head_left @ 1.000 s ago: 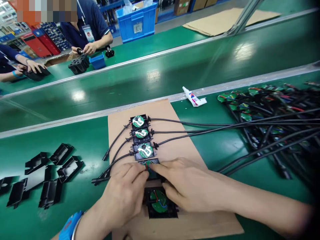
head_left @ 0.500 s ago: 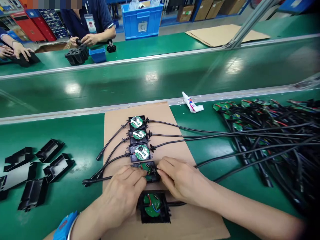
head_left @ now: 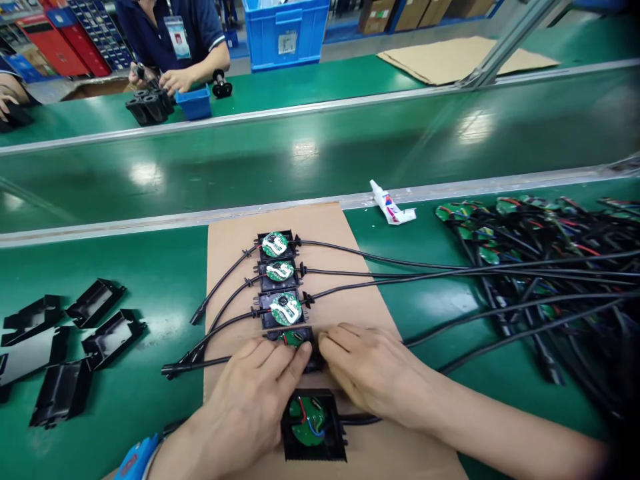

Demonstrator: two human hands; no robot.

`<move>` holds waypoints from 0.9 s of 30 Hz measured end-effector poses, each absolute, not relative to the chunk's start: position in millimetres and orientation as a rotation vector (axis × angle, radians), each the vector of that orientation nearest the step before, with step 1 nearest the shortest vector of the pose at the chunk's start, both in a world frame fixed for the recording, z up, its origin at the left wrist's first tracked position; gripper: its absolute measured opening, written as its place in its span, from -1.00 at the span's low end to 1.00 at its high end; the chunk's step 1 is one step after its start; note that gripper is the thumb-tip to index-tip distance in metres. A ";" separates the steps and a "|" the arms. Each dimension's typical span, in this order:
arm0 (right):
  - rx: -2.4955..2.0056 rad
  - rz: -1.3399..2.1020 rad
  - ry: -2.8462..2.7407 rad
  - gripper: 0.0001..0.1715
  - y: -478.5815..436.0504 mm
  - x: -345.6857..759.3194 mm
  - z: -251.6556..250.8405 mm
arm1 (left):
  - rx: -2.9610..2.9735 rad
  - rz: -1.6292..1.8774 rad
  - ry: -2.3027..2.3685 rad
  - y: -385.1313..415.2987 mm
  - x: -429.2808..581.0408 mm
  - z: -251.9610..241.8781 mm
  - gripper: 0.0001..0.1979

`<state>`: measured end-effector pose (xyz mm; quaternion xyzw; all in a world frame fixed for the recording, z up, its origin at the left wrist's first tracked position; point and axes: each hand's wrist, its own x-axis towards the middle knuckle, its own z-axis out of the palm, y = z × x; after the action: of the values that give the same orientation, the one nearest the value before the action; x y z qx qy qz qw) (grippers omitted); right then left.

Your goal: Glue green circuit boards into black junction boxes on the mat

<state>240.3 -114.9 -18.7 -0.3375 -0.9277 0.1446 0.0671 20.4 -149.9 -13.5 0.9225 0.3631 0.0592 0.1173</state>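
My left hand (head_left: 250, 397) is closed over the fourth black plastic case (head_left: 303, 331) in a column, its thumb and fingertips on the green circuit board (head_left: 290, 337) inside. My right hand (head_left: 373, 367) pinches at the same case's right end, where a black cable (head_left: 435, 333) enters; the exact grip is hidden by the fingers. Nearer me lies a case (head_left: 316, 451) with a green board and red and blue wires. Beyond my hands, three cases hold boards topped with white paste, such as the nearest board (head_left: 286, 309).
A cardboard sheet (head_left: 230, 230) lies under the cases. Several loose black housings (head_left: 63, 393) are at the left. Piled cables with boards (head_left: 540, 267) cover the right side. A white tube (head_left: 393, 203) lies near the rail. Across the line, a person (head_left: 175, 67) handles black parts beside a blue bin (head_left: 194, 103).
My left thumb has come across to the right part of the fourth case. My right hand stays at its right end. The view has shifted slightly.
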 end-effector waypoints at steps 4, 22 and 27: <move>-0.891 0.252 -2.716 -0.77 -118.8 245.8 -27.4 | 2.685 0.238 1.022 -149.7 14.1 -14.4 -0.27; -1.005 0.516 -2.765 -0.77 -111.1 243.6 -14.4 | 2.707 0.152 1.106 -149.4 26.8 -13.9 -0.37; -1.056 0.748 -2.470 -0.75 -105.7 252.4 -10.7 | 2.770 0.256 1.088 -155.3 19.2 -21.2 -0.30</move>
<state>252.4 -105.7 -10.7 -0.3730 -0.8720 0.2640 0.1757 19.2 -155.3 -21.2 0.9246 0.3632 0.0854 0.0772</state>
